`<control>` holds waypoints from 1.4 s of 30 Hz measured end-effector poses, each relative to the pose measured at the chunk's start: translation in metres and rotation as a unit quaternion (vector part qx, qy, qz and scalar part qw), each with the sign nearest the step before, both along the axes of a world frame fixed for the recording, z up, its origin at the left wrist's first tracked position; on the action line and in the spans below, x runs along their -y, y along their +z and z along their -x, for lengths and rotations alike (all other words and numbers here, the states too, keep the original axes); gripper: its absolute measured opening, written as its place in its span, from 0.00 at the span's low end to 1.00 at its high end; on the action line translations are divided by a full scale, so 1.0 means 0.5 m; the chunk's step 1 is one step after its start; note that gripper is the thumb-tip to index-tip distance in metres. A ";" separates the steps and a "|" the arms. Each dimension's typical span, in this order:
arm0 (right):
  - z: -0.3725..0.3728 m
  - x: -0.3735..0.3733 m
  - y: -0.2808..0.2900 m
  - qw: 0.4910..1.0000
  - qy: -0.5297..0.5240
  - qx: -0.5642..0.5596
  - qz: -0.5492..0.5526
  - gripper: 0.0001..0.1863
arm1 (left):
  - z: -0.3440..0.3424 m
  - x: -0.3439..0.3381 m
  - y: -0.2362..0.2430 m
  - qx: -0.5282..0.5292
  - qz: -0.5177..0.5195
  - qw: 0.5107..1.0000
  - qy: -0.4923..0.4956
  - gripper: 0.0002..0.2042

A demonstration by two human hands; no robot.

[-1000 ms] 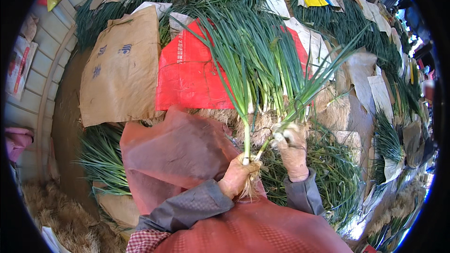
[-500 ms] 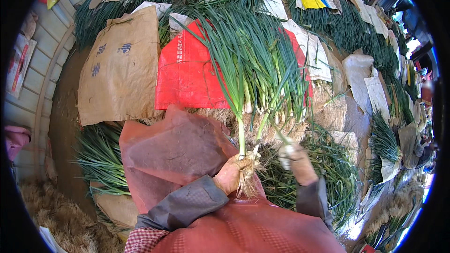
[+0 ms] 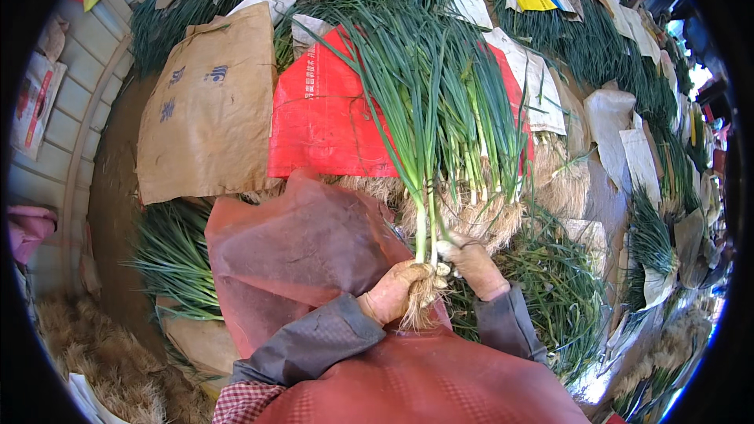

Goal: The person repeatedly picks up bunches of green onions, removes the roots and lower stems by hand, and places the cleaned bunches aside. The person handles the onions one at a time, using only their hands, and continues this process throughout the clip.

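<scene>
My left hand (image 3: 393,292) is closed around a few green onions (image 3: 421,224) at the root end, their pale roots (image 3: 420,304) hanging below the fingers. The white stems stand up from the fist, and the long green leaves run away from me over the pile. Close to the right of these stems, my right hand (image 3: 477,265) is pinched, its fingertips pale and a little blurred. A short strip of green onion leaf (image 3: 442,228) shows at its fingers; its lower end is hidden. More green onions (image 3: 475,145) lie just beyond on a red sack (image 3: 326,122).
A brown sack (image 3: 206,106) covers bundles at the left. Loose green leaves (image 3: 554,290) are heaped right of my lap, and more onions (image 3: 177,259) lie left of it. A reddish plastic sheet (image 3: 302,243) drapes my knees. Rows of onions (image 3: 605,51) stretch behind.
My right hand has moved left and slightly down, from apart on the right to close beside the stems. The held onions stay in my left hand, shifted slightly right in view.
</scene>
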State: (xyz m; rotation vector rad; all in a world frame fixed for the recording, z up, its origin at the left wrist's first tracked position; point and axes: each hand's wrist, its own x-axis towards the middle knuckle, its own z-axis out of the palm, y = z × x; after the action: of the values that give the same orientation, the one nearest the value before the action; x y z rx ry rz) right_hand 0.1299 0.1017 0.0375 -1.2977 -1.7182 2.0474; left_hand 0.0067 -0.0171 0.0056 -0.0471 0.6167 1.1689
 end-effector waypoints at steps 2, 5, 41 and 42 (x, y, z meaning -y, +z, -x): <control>0.011 0.010 -0.012 0.998 0.012 -0.058 0.018 0.13 | 0.002 0.000 0.003 -0.003 0.002 1.000 0.002 0.13; -0.003 0.002 -0.023 0.995 0.044 0.015 -0.087 0.13 | 0.017 0.000 -0.010 0.048 0.055 0.997 -0.015 0.14; -0.207 -0.327 -0.121 0.897 -0.408 -0.057 -0.160 0.17 | 0.210 0.127 0.129 -0.006 -0.068 0.995 0.072 0.19; -0.296 -0.310 -0.103 0.869 -0.464 -0.059 -0.160 0.17 | 0.220 0.132 0.142 -0.061 -0.089 0.990 0.087 0.19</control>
State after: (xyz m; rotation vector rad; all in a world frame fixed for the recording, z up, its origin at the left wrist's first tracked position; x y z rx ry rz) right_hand 0.2777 0.2567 -0.0138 -1.4331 -0.9778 1.1894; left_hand -0.1034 -0.0832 0.0764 0.1253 0.6234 1.3993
